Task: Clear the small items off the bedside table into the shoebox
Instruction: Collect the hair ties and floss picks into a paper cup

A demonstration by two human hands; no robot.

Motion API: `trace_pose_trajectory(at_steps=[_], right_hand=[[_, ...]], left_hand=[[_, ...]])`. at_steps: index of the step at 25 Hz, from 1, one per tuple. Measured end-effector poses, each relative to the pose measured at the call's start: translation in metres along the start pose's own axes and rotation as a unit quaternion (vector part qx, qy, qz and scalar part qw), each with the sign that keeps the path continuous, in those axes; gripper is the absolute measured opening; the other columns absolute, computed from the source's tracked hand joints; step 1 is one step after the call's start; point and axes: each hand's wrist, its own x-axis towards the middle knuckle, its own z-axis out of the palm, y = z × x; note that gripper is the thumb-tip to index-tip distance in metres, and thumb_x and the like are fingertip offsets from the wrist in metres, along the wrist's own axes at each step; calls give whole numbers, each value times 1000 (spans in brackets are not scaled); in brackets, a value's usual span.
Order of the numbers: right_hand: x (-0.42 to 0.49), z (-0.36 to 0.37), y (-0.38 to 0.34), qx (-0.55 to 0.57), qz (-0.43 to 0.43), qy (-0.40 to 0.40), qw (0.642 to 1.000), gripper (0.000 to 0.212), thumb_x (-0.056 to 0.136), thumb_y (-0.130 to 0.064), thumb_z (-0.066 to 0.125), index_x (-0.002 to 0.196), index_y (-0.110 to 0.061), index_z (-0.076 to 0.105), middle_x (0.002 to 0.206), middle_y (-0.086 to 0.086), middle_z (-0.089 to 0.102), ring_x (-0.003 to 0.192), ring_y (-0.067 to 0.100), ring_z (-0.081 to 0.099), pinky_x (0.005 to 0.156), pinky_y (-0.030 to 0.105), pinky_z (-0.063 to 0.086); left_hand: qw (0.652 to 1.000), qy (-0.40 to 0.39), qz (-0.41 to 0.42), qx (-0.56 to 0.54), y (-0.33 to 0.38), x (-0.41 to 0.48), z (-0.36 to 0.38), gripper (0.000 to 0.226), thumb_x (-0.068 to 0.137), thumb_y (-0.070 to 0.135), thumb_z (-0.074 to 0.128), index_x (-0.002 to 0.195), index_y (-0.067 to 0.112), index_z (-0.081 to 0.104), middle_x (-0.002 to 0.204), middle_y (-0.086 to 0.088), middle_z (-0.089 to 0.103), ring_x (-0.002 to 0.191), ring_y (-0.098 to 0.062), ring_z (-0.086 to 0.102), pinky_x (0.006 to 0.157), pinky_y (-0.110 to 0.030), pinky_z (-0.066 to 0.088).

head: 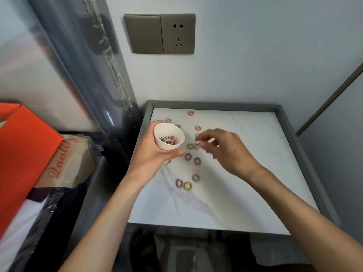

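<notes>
Left hand [151, 152] grips tilted paper cup [167, 148]; right hand [229, 152] pinch too blurred to tell; tilt could spill collected hair ties [169, 140].

Soft, even indoor light, moderately bright; no hard source visible. White bench [245, 193] top brightest, with faint diffuse shadows beneath right hand [225, 152] and forearms. Small glare streak on plastic sheet [107, 115] at left. Right hand's fingertips [205, 135] motion-blurred; left hand [151, 152] and cup [166, 147] sharp. Wide-angle bending tilts wall plates [160, 34], stretches forearms at lower edge. Space under bench dim, murky.
</notes>
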Motion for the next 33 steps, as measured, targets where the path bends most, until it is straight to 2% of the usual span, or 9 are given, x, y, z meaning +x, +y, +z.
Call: trace_pose_trajectory(at_steps=[4,7,10,15,21,24,26,30,33], right_hand=[[-28,39,5,-102,13,-214,971,40,81,-56,67,119,-44,59,117,-8,46,96,8,51,85,31,46],[-33,62,3,-94,-26,-209,973,32,81,-35,72,111,-41,62,112,-6,42,103,14,47,84,33,48],[-31,64,3,-39,-50,-195,979,18,84,-12,69,97,-24,71,103,-3,53,94,16,58,86,36,51],[-25,56,6,-150,-80,-187,968,9,85,-6,63,84,-15,63,94,0,58,86,19,56,80,31,48],[-15,43,17,-230,-41,-190,954,19,89,-8,57,80,-22,47,93,4,61,83,24,59,74,34,49],[-5,25,17,-129,22,-132,983,18,88,-11,65,78,-24,57,82,-2,64,71,13,60,64,18,44],[5,7,9,-6,39,-43,998,19,86,-10,70,74,-22,61,70,-7,65,56,4,60,56,9,42],[12,-8,-20,178,-13,11,984,17,83,-6,73,76,-20,66,67,-6,68,57,11,62,60,22,52],[8,1,-37,125,-58,-65,988,20,77,0,73,83,-20,73,75,-5,72,65,11,66,66,32,57]], left_hand=[[998,58,-6,-7,-7,7,-19,72,47,29,93,108,43,56,100,13,69,95,-7,67,71,-20,53],[998,66,-15,7,-10,5,-24,76,42,43,90,109,44,55,102,13,69,99,-11,67,78,-28,55],[997,64,-21,28,-10,0,-26,71,42,47,90,103,54,53,99,21,68,88,-2,68,65,-33,58],[997,53,-41,37,-4,-4,-23,66,44,40,89,98,57,53,95,22,67,83,-2,67,65,-46,59],[997,-2,-43,59,4,-7,-14,71,54,31,94,112,42,55,96,16,66,72,2,59,39,-9,38],[996,-22,-35,74,6,-8,-9,69,57,27,94,113,40,55,98,14,67,76,4,60,44,-9,40],[997,-29,-25,73,6,-8,-2,72,57,24,95,116,36,56,102,12,67,92,-2,63,65,-21,53],[996,-63,-6,69,9,-10,14,79,50,35,94,118,40,54,98,19,67,93,0,64,77,-15,51],[995,-84,3,54,13,-11,22,76,48,39,87,116,41,53,99,23,68,96,2,65,78,-18,52]])
